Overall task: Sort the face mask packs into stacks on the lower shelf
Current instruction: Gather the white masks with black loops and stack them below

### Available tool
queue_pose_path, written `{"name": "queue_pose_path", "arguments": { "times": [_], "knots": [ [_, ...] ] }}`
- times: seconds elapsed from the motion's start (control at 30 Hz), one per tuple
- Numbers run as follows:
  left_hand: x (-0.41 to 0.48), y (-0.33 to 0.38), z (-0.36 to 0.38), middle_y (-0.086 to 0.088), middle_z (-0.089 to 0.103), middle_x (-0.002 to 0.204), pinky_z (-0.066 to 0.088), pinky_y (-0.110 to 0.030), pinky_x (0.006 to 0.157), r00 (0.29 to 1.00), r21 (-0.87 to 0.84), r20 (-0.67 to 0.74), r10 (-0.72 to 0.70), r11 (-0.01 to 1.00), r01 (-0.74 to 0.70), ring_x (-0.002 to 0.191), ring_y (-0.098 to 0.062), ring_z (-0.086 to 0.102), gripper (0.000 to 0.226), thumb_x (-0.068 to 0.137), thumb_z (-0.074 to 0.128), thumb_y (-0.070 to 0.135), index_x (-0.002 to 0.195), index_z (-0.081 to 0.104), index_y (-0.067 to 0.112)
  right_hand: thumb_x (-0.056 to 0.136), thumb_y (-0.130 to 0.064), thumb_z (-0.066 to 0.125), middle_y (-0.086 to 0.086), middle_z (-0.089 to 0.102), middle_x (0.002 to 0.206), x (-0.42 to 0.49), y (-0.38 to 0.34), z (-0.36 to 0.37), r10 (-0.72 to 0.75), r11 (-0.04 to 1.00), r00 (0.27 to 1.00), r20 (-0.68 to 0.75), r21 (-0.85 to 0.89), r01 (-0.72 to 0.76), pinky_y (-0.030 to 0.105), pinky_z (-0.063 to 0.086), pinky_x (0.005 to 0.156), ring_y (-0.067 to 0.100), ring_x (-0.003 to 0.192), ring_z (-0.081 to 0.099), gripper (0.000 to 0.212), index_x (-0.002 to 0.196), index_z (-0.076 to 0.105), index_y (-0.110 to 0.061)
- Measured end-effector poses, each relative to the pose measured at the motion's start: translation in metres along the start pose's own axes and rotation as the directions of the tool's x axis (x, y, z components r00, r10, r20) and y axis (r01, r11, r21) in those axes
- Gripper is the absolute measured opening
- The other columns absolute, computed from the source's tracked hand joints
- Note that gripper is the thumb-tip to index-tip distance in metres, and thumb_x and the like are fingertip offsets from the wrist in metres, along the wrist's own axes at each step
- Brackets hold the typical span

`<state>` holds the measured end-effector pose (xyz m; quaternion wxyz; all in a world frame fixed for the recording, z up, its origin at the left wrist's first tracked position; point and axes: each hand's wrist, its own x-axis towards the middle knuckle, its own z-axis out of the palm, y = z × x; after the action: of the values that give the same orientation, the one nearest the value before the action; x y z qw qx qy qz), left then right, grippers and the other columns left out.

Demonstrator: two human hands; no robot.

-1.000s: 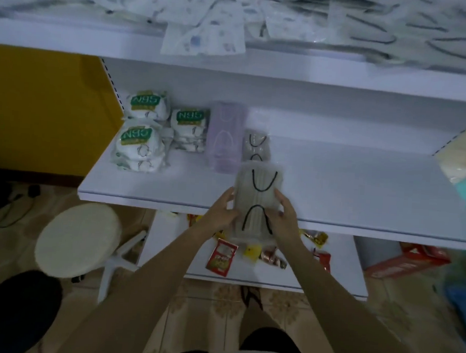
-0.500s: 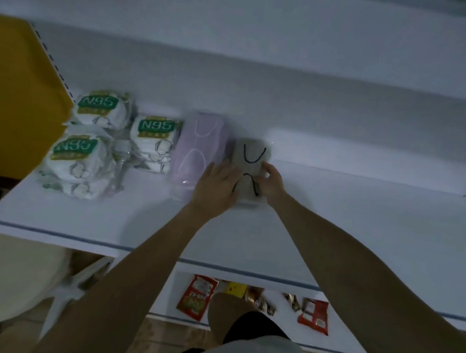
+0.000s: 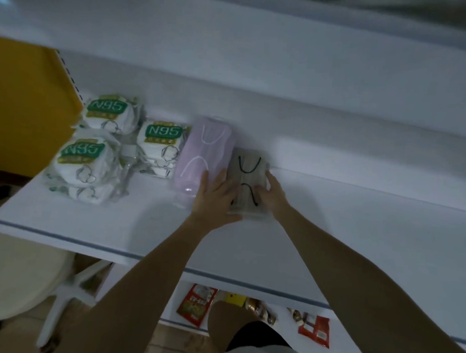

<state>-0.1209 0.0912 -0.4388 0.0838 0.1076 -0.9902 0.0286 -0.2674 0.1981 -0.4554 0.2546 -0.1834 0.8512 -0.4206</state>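
A grey face mask pack with black ear loops lies on the white lower shelf, on a grey stack beside a purple mask pack. My left hand rests with straight fingers against the grey pack's left edge, partly over the purple pack's near end. On the other side, my right hand holds the grey pack, thumb on top and fingers along its right edge. Three white N95 pack stacks sit further left.
The upper shelf's white front overhangs the work area. A pale round stool stands at the lower left. Red snack packets lie on the bottom shelf below. A yellow wall bounds the left.
Both hands carried the grey pack from the shelf's front edge back to the grey stack beside the purple pack. The view swung down and closer to the shelf.
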Motion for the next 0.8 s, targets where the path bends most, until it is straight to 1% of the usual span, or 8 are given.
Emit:
{"name": "queue_pose_path", "arguments": {
  "times": [0.13, 0.2, 0.3, 0.4, 0.5, 0.57, 0.7, 0.8],
  "knots": [
    [-0.014, 0.003, -0.011, -0.005, 0.065, 0.120, 0.034, -0.059, 0.099, 0.994, -0.064, -0.103, 0.042, 0.997, -0.049, 0.123, -0.024, 0.040, 0.077, 0.062, 0.054, 0.070, 0.121, 0.050, 0.020, 0.097, -0.028, 0.046, 0.003, 0.010, 0.158, -0.029, -0.003, -0.014, -0.035, 0.996, 0.999, 0.011, -0.080, 0.036, 0.041, 0.012, 0.115, 0.027, 0.144, 0.010, 0.059, 0.148, 0.019, -0.031],
    [-0.027, 0.006, -0.026, -0.004, 0.064, 0.121, 0.033, -0.056, 0.101, 0.995, -0.124, -0.094, 0.016, 0.992, -0.028, 0.122, -0.024, 0.046, 0.070, 0.070, 0.042, 0.066, 0.122, 0.047, 0.019, 0.097, -0.026, 0.046, 0.005, 0.014, 0.157, -0.056, -0.013, -0.016, -0.104, 0.987, 0.994, 0.036, -0.115, 0.108, 0.035, 0.014, 0.113, 0.025, 0.144, 0.014, 0.057, 0.148, 0.022, -0.025],
    [-0.055, 0.010, -0.050, -0.007, 0.064, 0.122, 0.035, -0.063, 0.096, 0.995, -0.181, -0.092, -0.027, 0.983, 0.010, 0.117, -0.029, 0.057, 0.070, 0.076, 0.039, 0.063, 0.122, 0.058, 0.013, 0.097, -0.020, 0.047, 0.007, 0.026, 0.153, -0.105, -0.030, -0.014, -0.178, 0.975, 0.982, 0.063, -0.120, 0.185, 0.020, 0.020, 0.105, 0.023, 0.139, 0.026, 0.053, 0.146, 0.028, -0.013],
    [-0.092, 0.007, -0.076, -0.007, 0.050, 0.139, 0.019, -0.057, 0.110, 0.998, -0.285, 0.009, -0.059, 0.957, 0.059, 0.133, -0.029, 0.041, 0.083, 0.077, 0.030, 0.068, 0.132, 0.053, 0.011, 0.096, -0.016, 0.050, 0.012, 0.035, 0.148, -0.164, -0.043, -0.008, -0.263, 0.952, 0.962, 0.069, -0.142, 0.271, 0.011, 0.020, 0.098, 0.024, 0.135, 0.035, 0.053, 0.144, 0.031, -0.005],
    [-0.132, 0.005, -0.101, -0.009, 0.045, 0.143, 0.015, -0.053, 0.112, 0.996, -0.338, -0.048, -0.078, 0.939, 0.057, 0.136, -0.029, 0.037, 0.086, 0.076, 0.027, 0.070, 0.137, 0.047, 0.012, 0.095, -0.013, 0.052, 0.009, 0.040, 0.143, -0.222, -0.052, -0.002, -0.356, 0.926, 0.933, 0.048, -0.117, 0.359, 0.004, 0.019, 0.096, 0.017, 0.128, 0.039, 0.050, 0.141, 0.034, -0.005],
    [-0.158, 0.003, -0.121, -0.011, 0.049, 0.140, 0.021, -0.053, 0.109, 0.995, -0.369, -0.088, -0.045, 0.930, 0.010, 0.131, -0.030, 0.043, 0.085, 0.081, 0.026, 0.073, 0.135, 0.049, 0.011, 0.095, -0.011, 0.052, -0.002, 0.042, 0.134, -0.263, -0.061, 0.000, -0.441, 0.888, 0.895, 0.058, -0.113, 0.445, 0.000, 0.023, 0.096, 0.007, 0.120, 0.039, 0.047, 0.139, 0.036, -0.008],
    [-0.183, -0.006, -0.180, -0.014, 0.059, 0.127, 0.040, -0.045, 0.099, 0.971, -0.417, -0.235, 0.040, 0.899, -0.138, 0.116, -0.031, 0.057, 0.079, 0.089, 0.024, 0.069, 0.128, 0.056, 0.007, 0.094, -0.013, 0.054, -0.007, 0.043, 0.127, -0.317, -0.089, -0.019, -0.620, 0.753, 0.781, 0.076, -0.223, 0.619, 0.010, 0.028, 0.102, -0.005, 0.113, 0.037, 0.043, 0.134, 0.041, -0.016],
    [-0.186, -0.004, -0.236, -0.013, 0.062, 0.122, 0.045, -0.034, 0.092, 0.940, -0.437, -0.334, 0.068, 0.872, -0.218, 0.109, -0.028, 0.060, 0.066, 0.088, 0.040, 0.057, 0.127, 0.056, 0.006, 0.093, -0.014, 0.054, -0.006, 0.046, 0.125, -0.345, -0.128, -0.051, -0.661, 0.698, 0.748, 0.059, -0.315, 0.643, 0.003, 0.025, 0.097, 0.001, 0.112, 0.040, 0.044, 0.136, 0.044, -0.010]
  ]
}}
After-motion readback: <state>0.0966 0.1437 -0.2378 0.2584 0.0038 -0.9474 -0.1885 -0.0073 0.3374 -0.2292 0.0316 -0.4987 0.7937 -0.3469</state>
